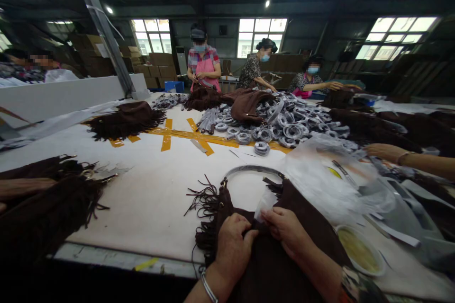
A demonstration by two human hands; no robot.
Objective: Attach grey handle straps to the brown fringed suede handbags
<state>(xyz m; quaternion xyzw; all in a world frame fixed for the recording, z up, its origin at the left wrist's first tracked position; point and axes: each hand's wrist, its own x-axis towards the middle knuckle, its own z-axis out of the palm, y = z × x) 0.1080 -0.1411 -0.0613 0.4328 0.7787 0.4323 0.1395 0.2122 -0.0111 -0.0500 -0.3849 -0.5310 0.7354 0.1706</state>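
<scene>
A dark brown fringed bag (273,265) lies at the table's near edge, its handle (245,168) arched away from me and wrapped in clear film. My left hand (234,241) is closed on the bag's upper edge, thumb and fingers pinching the brown material. My right hand (284,229) is closed just to the right, pinching a small translucent white piece (266,202) at the bag's opening. Fringe (206,218) hangs along the bag's left side.
Wrapped rings (293,131) are heaped mid-table. Brown bags (126,118) lie farther off and at the left. Clear plastic (320,180) and a round tub (360,248) are at the right. A person's hand (386,152) reaches in there; other people stand beyond.
</scene>
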